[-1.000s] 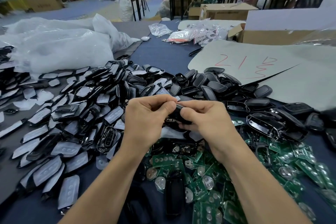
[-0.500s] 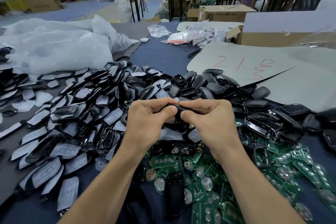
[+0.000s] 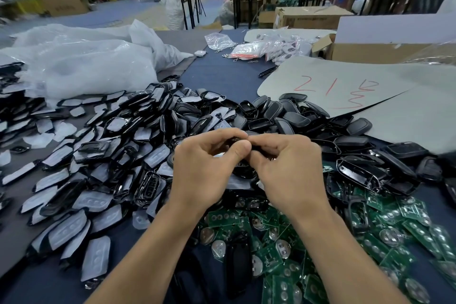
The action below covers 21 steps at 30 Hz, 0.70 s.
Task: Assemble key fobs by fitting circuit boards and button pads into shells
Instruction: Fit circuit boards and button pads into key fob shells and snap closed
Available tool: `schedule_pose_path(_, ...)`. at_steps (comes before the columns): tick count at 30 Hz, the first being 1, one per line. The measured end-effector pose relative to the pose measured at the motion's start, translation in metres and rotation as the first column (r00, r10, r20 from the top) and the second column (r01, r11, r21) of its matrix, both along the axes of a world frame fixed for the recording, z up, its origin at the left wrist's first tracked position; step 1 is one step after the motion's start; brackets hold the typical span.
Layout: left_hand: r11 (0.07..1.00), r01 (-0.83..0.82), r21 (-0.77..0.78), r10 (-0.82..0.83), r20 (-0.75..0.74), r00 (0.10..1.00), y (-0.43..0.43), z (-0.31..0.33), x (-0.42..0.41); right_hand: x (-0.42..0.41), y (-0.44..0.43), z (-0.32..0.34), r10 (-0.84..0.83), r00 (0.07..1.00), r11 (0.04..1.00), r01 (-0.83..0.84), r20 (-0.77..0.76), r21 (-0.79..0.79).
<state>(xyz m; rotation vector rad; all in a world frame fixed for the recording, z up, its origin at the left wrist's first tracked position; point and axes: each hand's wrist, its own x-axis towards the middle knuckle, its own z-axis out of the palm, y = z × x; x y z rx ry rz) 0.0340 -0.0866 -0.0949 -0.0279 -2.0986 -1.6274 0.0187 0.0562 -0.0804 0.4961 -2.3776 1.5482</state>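
My left hand [image 3: 209, 168] and my right hand [image 3: 291, 170] meet at the middle of the table, both pinching one black key fob shell [image 3: 243, 164] between thumbs and curled fingers; most of the shell is hidden by the fingers. Below my hands lies a heap of green circuit boards [image 3: 385, 227] with round battery cells. To the left spreads a pile of black shell halves with translucent button pads [image 3: 98, 173]. Behind my hands is a pile of black shells [image 3: 291, 116].
White plastic bags [image 3: 84, 66] lie at the far left. A grey sheet with red writing [image 3: 345, 91] covers the right side, with cardboard boxes [image 3: 370, 52] behind it. Small clear packets [image 3: 261, 49] sit further back on the dark blue table [image 3: 222, 76].
My hands have lifted slightly and drawn closer together on the shell, fingertips now touching above it. The piles have not moved.
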Motion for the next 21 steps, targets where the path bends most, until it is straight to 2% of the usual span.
schedule_pose_path(2,1.0,-0.002,0.024,0.002,0.02,1.0,-0.002,0.001,-0.004,0.0,-0.001,-0.004,0.008,1.0,1.0,-0.007,0.018,-0.006)
schedule_pose_path(7,0.998,-0.03,-0.055,0.031,0.026,0.999,-0.007,0.002,-0.004,-0.003,-0.002,-0.013,0.041,0.994,0.998,-0.037,0.097,-0.042)
schedule_pose_path(9,0.999,-0.005,0.041,0.003,0.053,0.999,-0.005,0.004,-0.006,-0.004,-0.001,-0.013,0.062,0.986,0.989,-0.04,0.153,-0.141)
schedule_pose_path(10,0.991,0.03,0.133,-0.042,0.084,0.996,-0.004,0.005,-0.006,-0.005,0.0,-0.012,0.092,0.976,0.969,-0.042,0.196,-0.245)
schedule_pose_path(12,0.953,0.127,0.274,-0.172,0.146,0.974,-0.001,0.005,-0.005,-0.007,0.001,-0.011,0.184,0.942,0.872,-0.025,0.28,-0.489)
schedule_pose_path(14,0.925,0.184,0.333,-0.247,0.156,0.957,0.004,0.003,-0.005,-0.007,-0.001,-0.008,0.272,0.897,0.754,0.026,0.348,-0.656)
schedule_pose_path(16,0.914,0.176,0.366,-0.241,0.139,0.961,0.008,0.001,-0.005,-0.005,-0.005,-0.009,0.334,0.859,0.695,0.052,0.387,-0.717)
schedule_pose_path(21,0.874,0.072,0.48,-0.16,0.146,0.976,0.016,0.005,-0.004,-0.001,-0.014,-0.011,0.328,0.853,0.702,0.067,0.405,-0.709)
